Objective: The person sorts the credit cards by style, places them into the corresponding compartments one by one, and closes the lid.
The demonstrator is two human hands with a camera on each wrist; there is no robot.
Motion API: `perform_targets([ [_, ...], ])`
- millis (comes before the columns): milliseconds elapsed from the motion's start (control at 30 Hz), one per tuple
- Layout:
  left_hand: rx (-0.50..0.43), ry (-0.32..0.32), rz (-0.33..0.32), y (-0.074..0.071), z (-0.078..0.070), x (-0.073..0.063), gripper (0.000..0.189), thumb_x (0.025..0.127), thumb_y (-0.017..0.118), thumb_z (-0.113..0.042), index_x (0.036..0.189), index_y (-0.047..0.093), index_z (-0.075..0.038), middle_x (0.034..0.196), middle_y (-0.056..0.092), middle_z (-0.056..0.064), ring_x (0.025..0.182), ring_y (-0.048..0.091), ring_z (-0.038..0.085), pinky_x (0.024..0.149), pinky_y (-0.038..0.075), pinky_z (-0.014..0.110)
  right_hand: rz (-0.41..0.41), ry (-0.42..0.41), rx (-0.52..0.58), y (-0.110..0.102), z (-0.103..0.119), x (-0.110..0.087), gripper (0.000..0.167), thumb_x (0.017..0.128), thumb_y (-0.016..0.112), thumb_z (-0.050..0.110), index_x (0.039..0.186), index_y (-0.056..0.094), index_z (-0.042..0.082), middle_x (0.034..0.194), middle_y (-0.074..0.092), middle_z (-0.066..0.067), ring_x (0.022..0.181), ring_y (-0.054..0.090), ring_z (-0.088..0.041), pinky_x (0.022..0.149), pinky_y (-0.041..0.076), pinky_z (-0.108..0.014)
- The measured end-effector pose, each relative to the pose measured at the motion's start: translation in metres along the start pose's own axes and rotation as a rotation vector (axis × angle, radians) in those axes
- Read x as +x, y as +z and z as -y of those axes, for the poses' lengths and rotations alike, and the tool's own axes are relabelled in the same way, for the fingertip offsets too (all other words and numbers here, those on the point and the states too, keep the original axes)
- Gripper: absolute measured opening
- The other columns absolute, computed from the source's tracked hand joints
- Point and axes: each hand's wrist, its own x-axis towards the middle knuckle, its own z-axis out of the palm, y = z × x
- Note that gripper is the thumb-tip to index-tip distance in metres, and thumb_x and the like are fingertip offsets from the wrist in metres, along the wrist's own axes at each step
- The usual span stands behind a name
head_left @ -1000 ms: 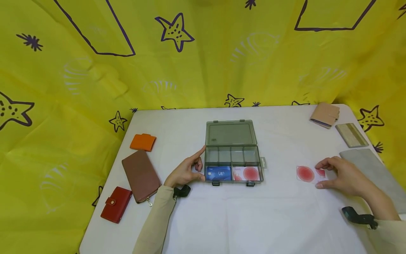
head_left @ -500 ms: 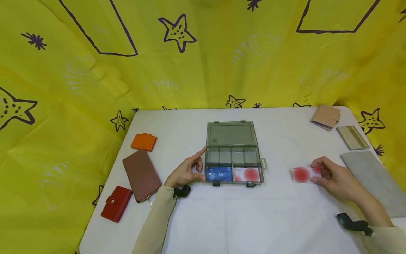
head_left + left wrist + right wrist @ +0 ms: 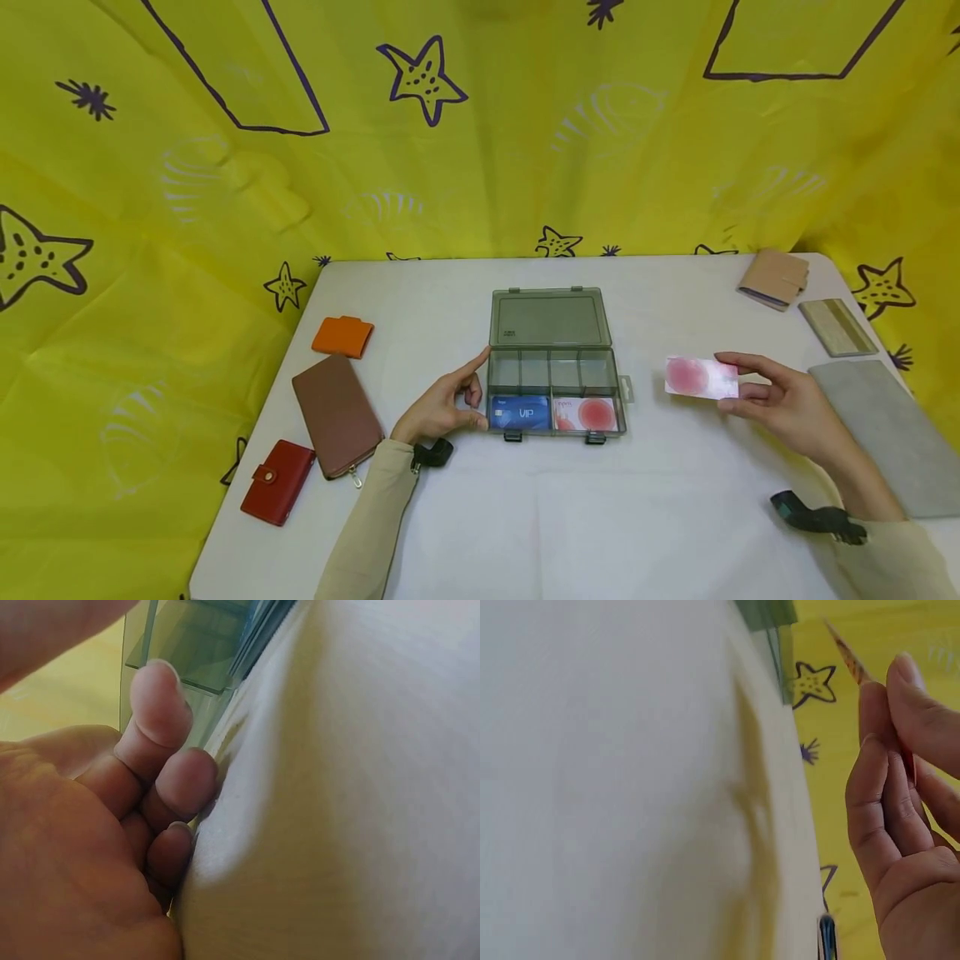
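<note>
A smoky translucent compartment box [image 3: 534, 367] lies with its lid [image 3: 551, 321] swung back. In its front left compartment is a blue VIP card [image 3: 520, 413]; the front right one holds a white card with a red circle [image 3: 596, 414]. My left hand [image 3: 442, 406] rests at the box's left side, index finger and thumb straight against its corners, the other fingers curled in. To the right of the box, my right hand [image 3: 787, 408] pinches a pink-and-white card [image 3: 697, 377] between thumb and fingers. The right wrist view shows that card [image 3: 847, 656] edge-on, raised over the table.
At the left lie an orange card holder [image 3: 342, 336], a brown zip wallet [image 3: 337, 414] and a red snap wallet [image 3: 277, 482]. A tan wallet [image 3: 772, 277], a beige striped wallet [image 3: 836, 327] and a flat grey case [image 3: 885, 433] lie at the right. A yellow curtain [image 3: 480, 167] hangs behind.
My right hand has lifted the pink-and-white card from the right of the table and moved it left and up, toward the box. The left hand has stayed at the box.
</note>
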Motion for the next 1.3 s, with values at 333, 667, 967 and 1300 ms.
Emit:
perform_targets([
  [333,-0.004,-0.004,-0.007,0.0,-0.002,0.0,0.114,0.079,0.09,0.002,0.169,0.021,-0.005,0.084,0.053,0.011,0.08,0.049,0.016,0.082,0.044,0.026,0.057,-0.118,0.047,0.038,0.018,0.02,0.065,0.077,0.084,-0.018,0.137,0.062,-0.009,0.127,0.069,0.022,0.091,0.068,-0.003,0.084,0.058,-0.012],
  [667,-0.001,-0.007,-0.014,0.0,-0.002,0.0,0.113,0.08,0.09,0.002,0.169,0.022,-0.006,0.084,0.052,0.011,0.08,0.049,0.019,0.08,0.043,0.027,0.165,-0.206,0.059,0.077,0.027,0.039,0.063,0.071,0.092,-0.012,0.129,0.069,-0.004,0.126,0.071,0.017,0.099,0.063,-0.007,0.089,0.056,-0.014],
  [967,-0.005,0.014,-0.016,0.0,-0.003,0.002,0.11,0.08,0.089,0.003,0.168,0.023,-0.001,0.084,0.054,0.021,0.079,0.05,0.028,0.08,0.045,0.037,0.147,-0.227,-0.072,0.104,0.029,0.043,0.063,0.063,0.104,0.011,0.12,0.078,0.018,0.115,0.07,0.003,0.099,0.057,-0.015,0.081,0.047,-0.025],
  [1300,0.012,-0.008,-0.017,0.001,-0.004,0.001,0.112,0.079,0.09,0.003,0.168,0.022,-0.004,0.084,0.053,0.013,0.079,0.05,0.021,0.081,0.044,0.026,0.122,-0.247,-0.217,0.115,0.028,0.044,0.071,0.062,0.105,0.025,0.127,0.076,0.017,0.116,0.061,0.0,0.106,0.053,-0.008,0.087,0.045,-0.023],
])
